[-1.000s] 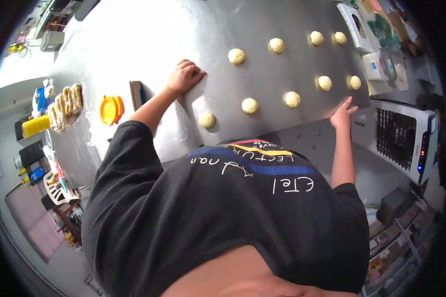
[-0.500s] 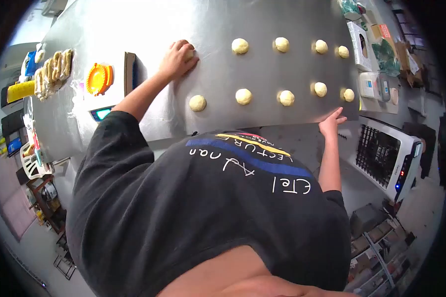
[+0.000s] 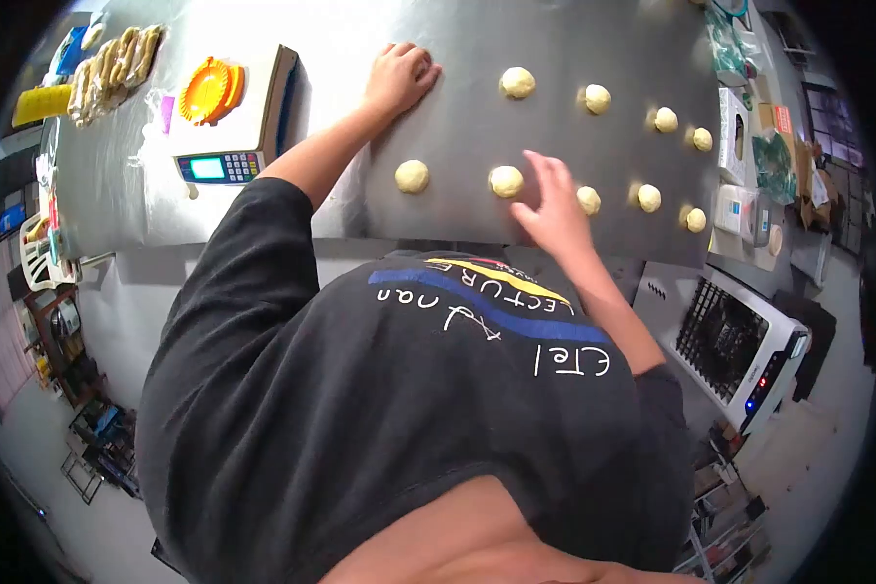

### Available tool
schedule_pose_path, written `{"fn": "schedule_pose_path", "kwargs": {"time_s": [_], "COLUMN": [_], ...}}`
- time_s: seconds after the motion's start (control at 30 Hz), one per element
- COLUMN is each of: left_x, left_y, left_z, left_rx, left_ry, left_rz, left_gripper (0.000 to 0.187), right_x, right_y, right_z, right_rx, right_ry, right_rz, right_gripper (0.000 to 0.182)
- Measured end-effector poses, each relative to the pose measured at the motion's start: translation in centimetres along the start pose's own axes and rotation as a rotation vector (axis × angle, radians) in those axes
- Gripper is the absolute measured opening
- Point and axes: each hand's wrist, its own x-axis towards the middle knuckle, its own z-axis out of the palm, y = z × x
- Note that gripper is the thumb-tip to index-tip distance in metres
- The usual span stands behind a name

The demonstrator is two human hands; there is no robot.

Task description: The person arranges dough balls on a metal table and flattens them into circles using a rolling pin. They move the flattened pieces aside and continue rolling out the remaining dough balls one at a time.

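Two hands [image 3: 399, 78] (left's palm hidden), dough balls [image 3: 412, 176]

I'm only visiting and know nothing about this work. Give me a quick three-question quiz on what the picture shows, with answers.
1. True or false: the left hand rests flat on the steel table.
2. How many dough balls lie uncovered on the table?
A. four
B. nine
C. fourteen
3. What orange thing sits on the scale?

Key
1. True; it is palm down at the left end of the far row.
2. B: four in the far row, starting with one dough ball, and five in the near row, where the right hand hovers between two.
3. An orange round mould.
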Motion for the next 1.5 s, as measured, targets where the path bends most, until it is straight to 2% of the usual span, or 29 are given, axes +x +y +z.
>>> {"fn": "schedule_pose_path", "kwargs": {"time_s": [0.03, 0.07, 0.13, 0.17, 0.2, 0.27, 0.3, 0.33, 0.37, 0.4, 0.5, 0.63, 0.7, 0.8, 0.93, 1.0, 1.03, 1.07, 1.13, 1.17, 1.23, 1.3, 1.4, 1.5], "left_x": [-0.3, -0.8, -1.9, -3.0, -4.5, -8.5, -10.7, -12.3, -14.0, -15.0, -15.4, -16.1, -16.5, -16.1, -16.2, -16.1, -15.9, -15.8, -15.9, -16.3, -17.2, -17.5, -17.1, -14.2], "left_y": [0.0, -0.1, 0.3, 0.6, 1.0, 2.9, 4.0, 5.5, 6.5, 7.6, 7.8, 7.1, 6.6, 6.3, 6.5, 6.8, 7.1, 7.4, 7.2, 7.0, 6.9, 7.4, 9.7, 13.7], "left_z": [-0.5, -0.9, -2.9, -4.3, -5.4, -6.0, -6.0, -6.4, -6.1, -5.6, -4.5, -4.7, -5.4, -6.3, -5.7, -5.8, -6.0, -6.2, -6.3, -6.1, -5.7, -5.5, -6.3, -5.8], "left_rx": [-0.071, -0.064, -0.105, -0.155, -0.104, -0.322, -0.348, -0.211, -0.139, -0.004, -0.055, -0.085, -0.032, -0.020, -0.032, -0.010, 0.032, 0.076, 0.048, 0.067, 0.099, 0.175, 0.298, 0.220], "left_ry": [-0.019, -0.019, 0.210, 0.178, 0.154, -0.079, -0.202, -0.218, -0.247, -0.137, -0.130, -0.045, -0.062, -0.202, -0.167, -0.158, -0.155, -0.151, -0.201, -0.192, -0.192, -0.169, -0.073, 0.026], "left_rz": [-0.018, -0.031, -0.099, -0.153, -0.120, -0.245, -0.222, -0.068, -0.046, -0.002, -0.122, -0.065, -0.076, -0.193, -0.147, -0.139, -0.129, -0.122, -0.161, -0.171, -0.205, -0.211, -0.077, 0.054], "left_gripper": [0.038, 0.038, 0.048, 0.049, 0.045, 0.038, 0.041, 0.046, 0.051, 0.049, 0.044, 0.039, 0.038, 0.037, 0.041, 0.044, 0.046, 0.048, 0.057, 0.060, 0.067, 0.073, 0.079, 0.076], "right_x": [0.5, 0.8, 1.4, 1.6, 1.7, 1.9, 2.0, 2.0, 2.0, 2.1, 2.6, 3.1, 2.9, 1.6, -0.7, -1.9, -2.2, -2.2, -2.3, -2.2, -1.8, -2.0, -2.5, -4.2], "right_y": [-1.0, -1.6, -0.4, 0.4, 1.1, 2.2, 2.0, 1.6, 1.2, 0.9, 0.5, -0.1, -0.5, -0.4, 3.1, 6.1, 7.1, 8.4, 10.7, 11.2, 11.7, 11.2, 10.8, 11.5], "right_z": [1.2, 2.2, 3.8, 4.5, 5.1, 5.8, 5.7, 5.7, 5.7, 5.8, 6.3, 6.7, 5.8, 4.2, 0.7, -0.1, -0.3, 0.0, -0.1, 0.1, -0.1, -0.8, -1.8, -4.8], "right_rx": [-0.104, -0.206, -0.231, -0.263, -0.262, -0.140, -0.054, -0.053, -0.006, 0.041, -0.027, -0.166, -0.135, -0.166, -0.263, -0.391, -0.442, -0.446, -0.272, -0.230, -0.176, -0.174, -0.178, -0.169], "right_ry": [-0.015, -0.032, -0.057, -0.069, -0.072, 0.008, 0.034, 0.026, 0.045, 0.064, -0.013, -0.027, -0.134, -0.006, 0.207, 0.290, 0.357, 0.369, 0.190, 0.255, 0.245, 0.180, 0.137, 0.235], "right_rz": [0.042, 0.080, 0.033, -0.002, -0.011, -0.093, -0.108, -0.120, -0.123, -0.126, -0.178, -0.258, -0.205, -0.215, -0.123, 0.044, 0.060, 0.071, 0.015, -0.083, -0.136, -0.117, -0.081, -0.107], "right_gripper": [0.066, 0.064, 0.058, 0.053, 0.053, 0.044, 0.040, 0.040, 0.041, 0.042, 0.043, 0.048, 0.056, 0.063, 0.063, 0.063, 0.054, 0.054, 0.042, 0.031, 0.027, 0.029, 0.050, 0.058]}}
